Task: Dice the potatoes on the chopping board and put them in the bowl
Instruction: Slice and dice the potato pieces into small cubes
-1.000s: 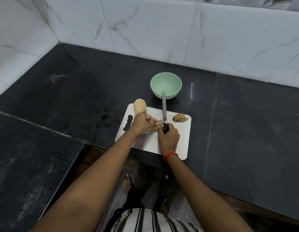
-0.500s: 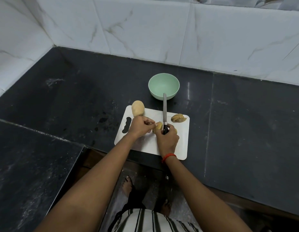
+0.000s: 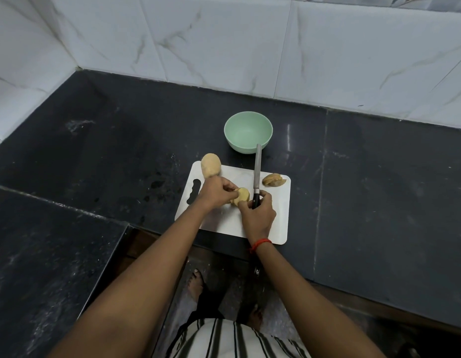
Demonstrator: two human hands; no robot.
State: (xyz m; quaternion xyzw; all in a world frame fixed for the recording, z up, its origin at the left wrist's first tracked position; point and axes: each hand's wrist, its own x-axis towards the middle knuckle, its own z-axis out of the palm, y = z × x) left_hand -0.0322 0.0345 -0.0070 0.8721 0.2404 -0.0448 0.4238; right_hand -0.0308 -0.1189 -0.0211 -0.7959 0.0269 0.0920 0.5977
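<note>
A white chopping board (image 3: 273, 223) lies on the black counter. My left hand (image 3: 215, 191) pinches a cut potato piece (image 3: 241, 195) at the board's middle, its pale cut face turned up. My right hand (image 3: 258, 213) grips the black handle of a knife (image 3: 256, 171); the blade points away toward the bowl, just right of the piece. A whole potato (image 3: 210, 165) sits at the board's far left corner. Sliced potato pieces (image 3: 274, 180) lie at the far right corner. The mint-green bowl (image 3: 248, 131) stands beyond the board and looks empty.
The black stone counter (image 3: 379, 189) runs along white marble wall tiles (image 3: 224, 42). A lower counter section (image 3: 43, 254) meets it at the left. My feet show on the floor below the counter edge.
My left hand has turned the potato piece so its cut face shows, and my right hand's fingers have come against it. The knife has stayed pointing at the bowl.
</note>
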